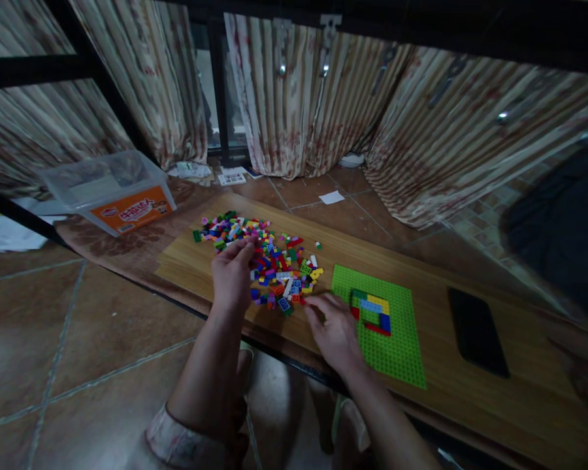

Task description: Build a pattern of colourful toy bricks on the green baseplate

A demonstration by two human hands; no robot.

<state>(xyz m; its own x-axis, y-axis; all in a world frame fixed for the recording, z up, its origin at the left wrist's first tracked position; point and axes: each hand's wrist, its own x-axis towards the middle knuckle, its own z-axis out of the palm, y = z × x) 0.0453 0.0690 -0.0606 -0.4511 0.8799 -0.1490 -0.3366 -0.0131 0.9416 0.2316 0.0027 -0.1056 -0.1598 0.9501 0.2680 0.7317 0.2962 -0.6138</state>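
Observation:
A heap of small colourful toy bricks (pixel 274 261) is spread over the wooden board. My left hand (pixel 231 274) is over the left part of the heap, thumb and fingers pinched together; whatever is between them is too small to make out. To the right of the heap, my right hand (pixel 336 329) has its thumb and forefinger closed at a small red brick (pixel 302 301). Just beyond that hand lies a green studded baseplate (pixel 396 359). An open outline of red, green, yellow, light blue and blue bricks (pixel 372 305) sits on it, partly covered by my hand.
A clear plastic tub (pixel 112 176) with an orange label stands at the left end. On the right of the wooden board (pixel 436 313) lies a black phone (pixel 477 331). Striped curtains (pixel 294 98) hang behind, and papers (pixel 331 197) lie beyond the board. A dark shape fills the right edge.

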